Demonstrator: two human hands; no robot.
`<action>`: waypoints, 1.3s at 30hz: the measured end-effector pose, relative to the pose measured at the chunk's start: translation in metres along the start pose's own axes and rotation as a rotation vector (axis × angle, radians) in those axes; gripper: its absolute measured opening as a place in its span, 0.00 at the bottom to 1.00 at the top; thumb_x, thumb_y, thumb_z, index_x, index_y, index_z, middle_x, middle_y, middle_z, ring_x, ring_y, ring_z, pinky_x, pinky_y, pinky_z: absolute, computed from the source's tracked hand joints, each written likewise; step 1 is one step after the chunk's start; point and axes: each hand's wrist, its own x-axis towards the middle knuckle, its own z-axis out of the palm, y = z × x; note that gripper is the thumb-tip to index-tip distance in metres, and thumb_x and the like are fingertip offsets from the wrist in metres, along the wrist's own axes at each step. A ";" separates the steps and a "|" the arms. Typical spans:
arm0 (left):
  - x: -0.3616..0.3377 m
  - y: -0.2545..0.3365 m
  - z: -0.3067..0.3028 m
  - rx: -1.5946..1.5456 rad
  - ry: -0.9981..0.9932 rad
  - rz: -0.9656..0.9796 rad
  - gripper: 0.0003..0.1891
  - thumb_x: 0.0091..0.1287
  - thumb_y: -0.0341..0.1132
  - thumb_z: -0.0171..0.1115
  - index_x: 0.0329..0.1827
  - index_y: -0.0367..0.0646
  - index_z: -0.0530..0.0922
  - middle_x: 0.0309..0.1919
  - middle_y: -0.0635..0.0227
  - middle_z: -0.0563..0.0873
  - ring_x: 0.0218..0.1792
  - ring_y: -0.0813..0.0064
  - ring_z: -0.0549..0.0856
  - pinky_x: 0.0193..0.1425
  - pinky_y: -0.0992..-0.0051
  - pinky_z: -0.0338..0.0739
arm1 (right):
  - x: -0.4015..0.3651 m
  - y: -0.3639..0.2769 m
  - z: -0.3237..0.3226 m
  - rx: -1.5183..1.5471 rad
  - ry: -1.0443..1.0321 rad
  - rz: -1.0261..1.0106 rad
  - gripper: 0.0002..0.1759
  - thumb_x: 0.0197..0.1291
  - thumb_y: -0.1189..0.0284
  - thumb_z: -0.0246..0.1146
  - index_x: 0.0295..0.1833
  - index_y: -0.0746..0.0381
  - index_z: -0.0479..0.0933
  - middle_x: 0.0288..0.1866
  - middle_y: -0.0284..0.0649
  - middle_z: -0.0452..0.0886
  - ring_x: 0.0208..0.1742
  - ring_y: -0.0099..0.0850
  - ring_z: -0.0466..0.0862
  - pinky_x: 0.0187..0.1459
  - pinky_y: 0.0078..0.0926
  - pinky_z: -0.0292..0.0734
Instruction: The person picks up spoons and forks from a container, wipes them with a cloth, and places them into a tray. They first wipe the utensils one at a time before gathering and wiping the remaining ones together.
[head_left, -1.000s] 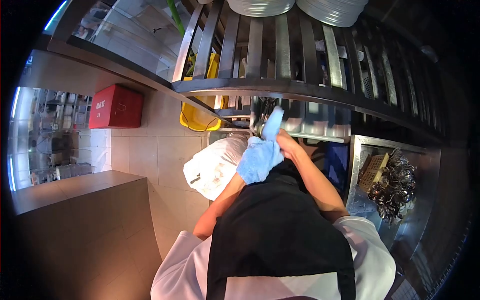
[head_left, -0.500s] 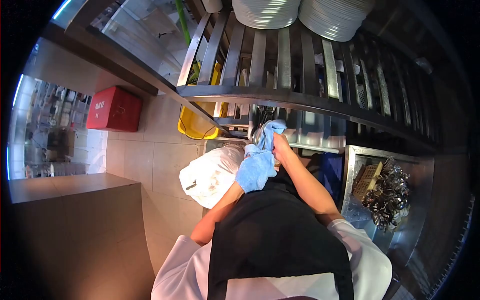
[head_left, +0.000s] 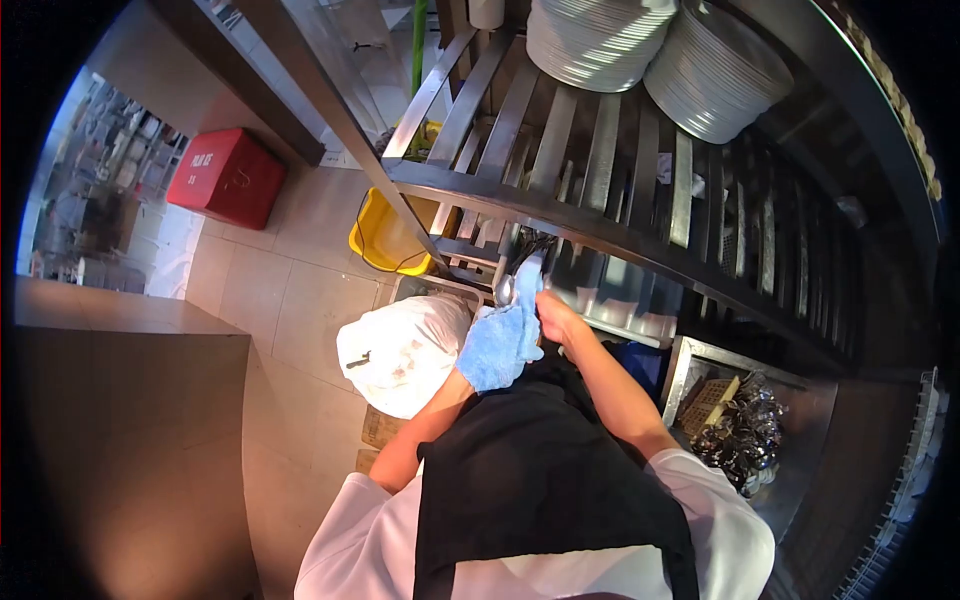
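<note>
A light-blue cloth [head_left: 497, 345] stretches between my two hands in front of the black apron. It covers my left hand [head_left: 466, 384] down to the wrist, hiding the fingers; the hand appears closed on the cloth. My right hand [head_left: 556, 316] grips the cloth's right edge, with its fingertips partly hidden behind it. The shiny bowl of a metal spoon [head_left: 504, 291] sticks out beside the cloth's upper end; its handle is hidden. Dark-looking cutlery [head_left: 530, 243] lies just beyond, under the rack's edge.
Plate stacks [head_left: 597, 45] stand on a slatted metal rack [head_left: 560, 205] ahead. A white bag [head_left: 400, 355] sits left, near a yellow bucket [head_left: 384, 235] and a red box [head_left: 228, 180]. Right, a metal sink [head_left: 682, 365] holds a basket [head_left: 708, 405] and heaped cutlery [head_left: 742, 440].
The cloth's upper end, bunched in my right hand before, now hangs as a narrower strip. The spoon's bowl shows more plainly. My head view has turned and shifted.
</note>
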 end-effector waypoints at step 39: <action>-0.032 -0.135 0.150 -0.897 0.021 -0.109 0.18 0.65 0.46 0.62 0.48 0.43 0.85 0.44 0.53 0.89 0.50 0.53 0.89 0.50 0.57 0.83 | 0.026 0.019 0.001 0.002 0.378 -0.476 0.08 0.72 0.73 0.62 0.50 0.63 0.84 0.42 0.34 0.88 0.37 0.27 0.85 0.40 0.31 0.80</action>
